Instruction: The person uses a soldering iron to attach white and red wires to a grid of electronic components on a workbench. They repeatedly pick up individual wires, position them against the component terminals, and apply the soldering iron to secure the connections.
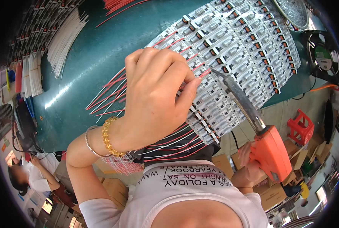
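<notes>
My left hand [154, 95] is raised over the green table [82, 76], fingers pinched on a thin red wire at the edge of a white panel of small circuit boards [245, 49]. A gold bead bracelet and a silver bangle circle that wrist. My right hand [249, 159] grips the orange handle of a soldering iron [270, 150]. Its metal shaft reaches up and left, with the tip [215, 72] touching the boards close to my left fingertips. Red and white wires [108, 98] fan out from the boards under my left hand.
A bundle of white wires [65, 41] lies at the table's upper left, red wires [116, 5] at the top. A black fan [323, 57] and a round metal dish [295, 11] stand at the right. Below are a red stool [300, 127], cardboard boxes [272, 193] and another person [25, 178].
</notes>
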A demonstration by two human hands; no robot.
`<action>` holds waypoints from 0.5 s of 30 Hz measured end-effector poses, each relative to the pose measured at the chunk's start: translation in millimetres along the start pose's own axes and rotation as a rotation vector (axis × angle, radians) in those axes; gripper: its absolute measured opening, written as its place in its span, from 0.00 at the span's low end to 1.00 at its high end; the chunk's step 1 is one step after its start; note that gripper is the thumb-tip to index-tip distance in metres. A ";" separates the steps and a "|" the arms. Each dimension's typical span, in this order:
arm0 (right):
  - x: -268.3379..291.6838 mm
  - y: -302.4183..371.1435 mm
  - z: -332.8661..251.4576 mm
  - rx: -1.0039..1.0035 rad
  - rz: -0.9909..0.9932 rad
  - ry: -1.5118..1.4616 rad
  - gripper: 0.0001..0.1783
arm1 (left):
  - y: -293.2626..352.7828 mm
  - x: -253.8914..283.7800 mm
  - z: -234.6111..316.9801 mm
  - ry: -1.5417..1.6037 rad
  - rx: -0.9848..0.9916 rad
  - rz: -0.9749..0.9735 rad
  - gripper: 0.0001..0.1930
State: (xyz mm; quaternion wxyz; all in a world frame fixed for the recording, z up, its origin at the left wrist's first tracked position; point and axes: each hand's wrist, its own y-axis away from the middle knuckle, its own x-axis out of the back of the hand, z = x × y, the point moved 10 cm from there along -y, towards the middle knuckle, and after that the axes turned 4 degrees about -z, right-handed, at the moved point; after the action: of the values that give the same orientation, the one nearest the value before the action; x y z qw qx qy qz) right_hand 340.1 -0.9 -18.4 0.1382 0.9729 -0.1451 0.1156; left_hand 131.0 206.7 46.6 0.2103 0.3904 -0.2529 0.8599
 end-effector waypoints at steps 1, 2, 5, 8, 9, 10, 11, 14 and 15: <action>2.7 -0.1 0.9 0.004 -0.006 0.060 0.39 | 0.2 0.1 -0.5 -0.005 0.003 -0.002 0.09; 9.7 5.0 6.9 0.016 0.056 0.167 0.39 | 0.3 0.6 -0.6 -0.005 0.004 -0.001 0.09; 15.1 9.4 7.4 0.029 0.111 0.249 0.39 | -0.4 0.7 0.1 -0.009 0.003 -0.001 0.09; 6.2 5.5 1.8 0.029 -0.062 0.144 0.39 | 0.0 0.8 0.4 -0.016 0.000 0.001 0.09; 4.0 4.4 -0.9 0.041 -0.077 0.099 0.39 | 0.3 1.1 0.5 -0.015 -0.001 0.003 0.09; 1.7 3.3 -3.5 0.054 -0.091 0.052 0.38 | -0.1 1.0 1.0 -0.013 -0.004 0.003 0.09; -1.8 0.2 -8.4 0.079 -0.035 0.007 0.37 | -0.2 1.0 1.1 -0.014 -0.005 0.005 0.09; -0.3 7.0 -2.3 0.046 0.073 -0.142 0.33 | -0.1 1.5 1.2 -0.009 -0.012 0.014 0.08; -2.4 6.1 -4.1 0.059 0.063 -0.174 0.34 | 0.1 2.6 1.0 -0.003 -0.015 0.021 0.08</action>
State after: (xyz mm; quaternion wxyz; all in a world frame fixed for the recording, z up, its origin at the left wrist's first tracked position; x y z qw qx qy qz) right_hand 335.2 -4.7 -13.8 0.0925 0.9779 -0.1833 0.0393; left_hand 129.9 206.5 49.1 0.2038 0.3877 -0.2637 0.8594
